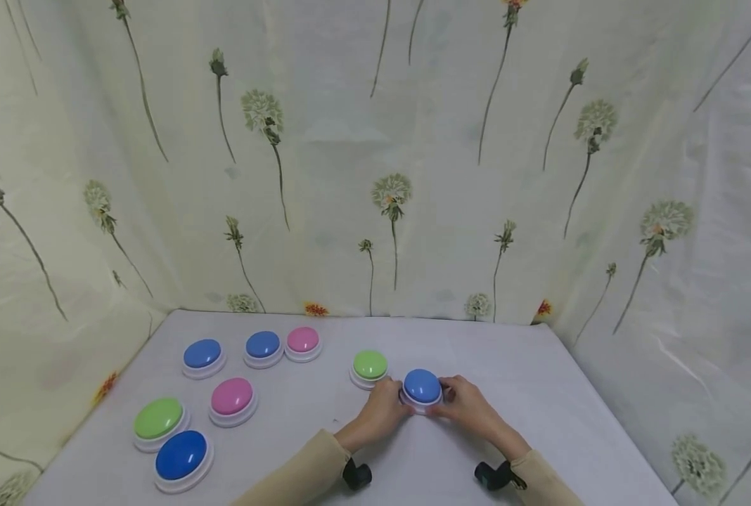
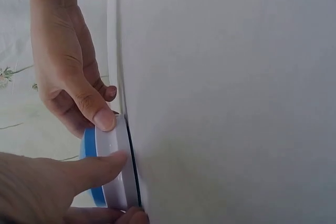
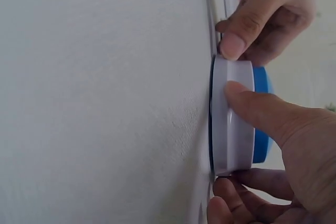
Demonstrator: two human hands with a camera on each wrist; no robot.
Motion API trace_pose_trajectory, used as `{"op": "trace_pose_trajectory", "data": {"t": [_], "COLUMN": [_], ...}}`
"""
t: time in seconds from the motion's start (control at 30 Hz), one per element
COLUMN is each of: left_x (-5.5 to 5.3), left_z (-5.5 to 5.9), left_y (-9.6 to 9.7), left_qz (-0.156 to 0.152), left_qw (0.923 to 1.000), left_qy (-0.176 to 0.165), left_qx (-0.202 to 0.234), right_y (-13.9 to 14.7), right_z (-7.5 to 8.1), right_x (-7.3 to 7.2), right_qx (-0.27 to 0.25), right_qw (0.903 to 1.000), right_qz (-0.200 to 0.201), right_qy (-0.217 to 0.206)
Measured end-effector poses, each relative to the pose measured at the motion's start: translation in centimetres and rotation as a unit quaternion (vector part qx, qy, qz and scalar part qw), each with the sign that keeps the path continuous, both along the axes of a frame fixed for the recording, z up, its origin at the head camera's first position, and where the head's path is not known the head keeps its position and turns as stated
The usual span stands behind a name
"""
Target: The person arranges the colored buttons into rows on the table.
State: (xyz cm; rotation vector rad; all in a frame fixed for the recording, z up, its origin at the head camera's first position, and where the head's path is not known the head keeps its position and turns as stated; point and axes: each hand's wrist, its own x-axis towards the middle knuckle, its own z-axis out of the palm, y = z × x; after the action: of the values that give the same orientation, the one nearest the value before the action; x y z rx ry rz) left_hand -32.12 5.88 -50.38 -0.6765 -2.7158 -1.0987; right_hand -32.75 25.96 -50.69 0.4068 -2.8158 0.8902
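Note:
Both hands are at one push button (image 1: pixel 422 386) with a blue dome and a round white base, right of the table's middle. The left hand (image 1: pixel 384 411) grips the base on its left side, the right hand (image 1: pixel 470 410) on its right. In the left wrist view the left thumb (image 2: pixel 107 169) lies along the white rim. From the right wrist the right thumb (image 3: pixel 249 98) presses the front of the base, with the other fingers curled around its side. The base sits at the table surface, dome up. A green button (image 1: pixel 370 365) stands just behind the left hand.
Farther left on the white table (image 1: pixel 502 344) are several more buttons: two small blue ones, a pink one (image 1: pixel 302 340) at the back, a larger pink one (image 1: pixel 233 398), a large green one (image 1: pixel 158 418) and a dark blue one (image 1: pixel 181 455). Flower-printed cloth (image 1: pixel 325 176) hangs around the table.

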Motion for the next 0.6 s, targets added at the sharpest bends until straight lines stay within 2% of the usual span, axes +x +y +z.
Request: {"op": "trace_pose_trajectory", "data": {"t": [0.1,0.2,0.37,0.6], "left_x": [-0.4,-0.8,-1.1,-1.1], "left_z": [0.2,0.2,0.1,0.1], "left_y": [0.0,0.1,0.3,0.4], "left_qz": [-0.006,-0.013,-0.016,-0.017], "left_qw": [0.9997,0.9995,0.9993,0.9998], "left_qy": [-0.013,-0.006,0.018,0.010], "left_qx": [0.018,0.029,0.027,-0.001], "right_y": [-0.1,-0.2,-0.3,-0.6], "right_z": [0.1,0.1,0.0,0.1], "right_x": [-0.2,-0.3,-0.8,-1.6], "right_qx": [-0.005,-0.019,-0.047,-0.056], "right_qw": [1.0000,0.9998,0.9987,0.9979], "right_qz": [-0.003,-0.005,-0.009,-0.020], "right_qy": [0.004,0.008,0.015,0.025]}}
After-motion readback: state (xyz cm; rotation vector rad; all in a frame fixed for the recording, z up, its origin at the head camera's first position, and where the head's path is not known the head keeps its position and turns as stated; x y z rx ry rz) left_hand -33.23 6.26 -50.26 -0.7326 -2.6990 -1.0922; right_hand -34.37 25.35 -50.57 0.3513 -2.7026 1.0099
